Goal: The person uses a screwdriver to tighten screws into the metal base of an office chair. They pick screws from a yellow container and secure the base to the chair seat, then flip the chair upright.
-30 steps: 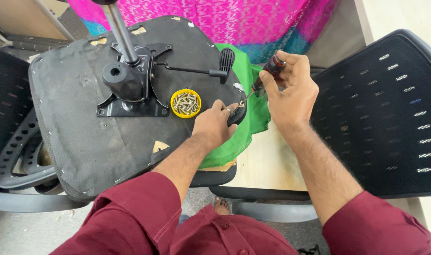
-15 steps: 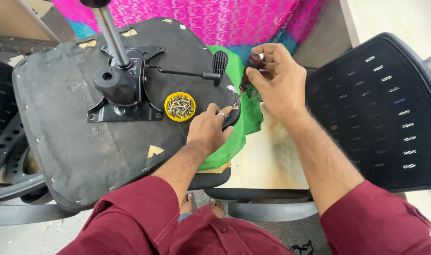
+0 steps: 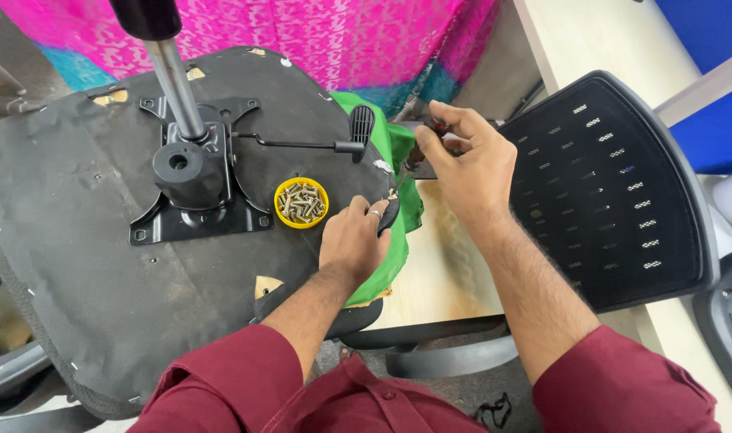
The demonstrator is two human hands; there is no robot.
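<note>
An upturned office chair seat (image 3: 85, 265) lies before me, its black fabric underside up, with a metal mechanism plate (image 3: 193, 188) and gas post (image 3: 169, 72) bolted on. My left hand (image 3: 356, 238) presses the seat's right edge, where green fabric (image 3: 398, 216) shows, fingers pinching the black cover. My right hand (image 3: 466, 164) is raised just right of it, fingers closed on a small dark tool (image 3: 426, 148) near the green edge. A yellow dish of screws (image 3: 301, 202) sits on the seat, left of my left hand.
A black lever handle (image 3: 359, 128) sticks out from the mechanism toward my hands. A black mesh chair back (image 3: 614, 192) lies at the right on a wooden surface (image 3: 438, 273). Pink patterned cloth (image 3: 342, 36) hangs behind. A chair armrest (image 3: 446, 353) curves below.
My right hand has shifted slightly left and lower with the tool, closer to the green edge. The left hand stays on the seat edge. The view moved a little.
</note>
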